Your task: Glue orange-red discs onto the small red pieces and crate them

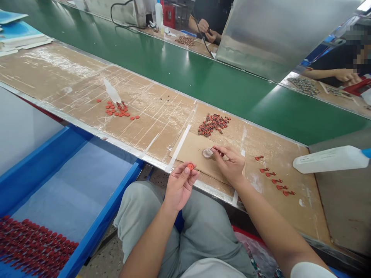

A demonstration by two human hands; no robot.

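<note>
Below the centre of the frame, a red disc was pinched between the thumb and fingers of the left grip, its flat face turned toward the viewer. To its upper right, a small dark red piece was pinched by the right grip; its long axis appeared to run from upper left to lower right, its far end at a small clear dish. Whether piece and dish touched could not be told. The disc thus lay left of and slightly below the right grip, near but apart, with the left grip at the front edge of the bench. Above the dish a heap of small red-and-dark pieces was seen; loose red discs were scattered further left, and a slanting row of red-based pieces was set out at the right.
</note>
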